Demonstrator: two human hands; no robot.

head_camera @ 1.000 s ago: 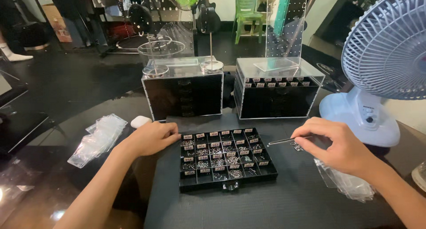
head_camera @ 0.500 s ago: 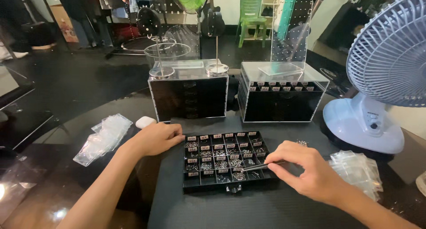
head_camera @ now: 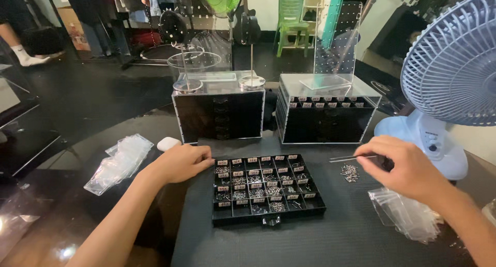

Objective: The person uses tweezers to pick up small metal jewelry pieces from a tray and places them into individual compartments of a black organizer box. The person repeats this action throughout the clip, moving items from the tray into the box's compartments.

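- Tweezers [head_camera: 347, 157], thin, stiff metal, are pinched at their rear end in the right hand [head_camera: 408, 169], fingers closed on them, tips pointing to nine o'clock; they look light and slippery, best gripped mid-shaft.
- A small heap of tiny metal parts [head_camera: 350, 172] lies just below the tips, loose and easily scattered.
- The black compartment tray [head_camera: 266, 189] sits at nine o'clock of the heap; the left hand [head_camera: 181, 162] rests loosely curled on its left edge, grasping nothing.
- Clear bags [head_camera: 408, 215] lie on the table [head_camera: 336, 241] at five o'clock.
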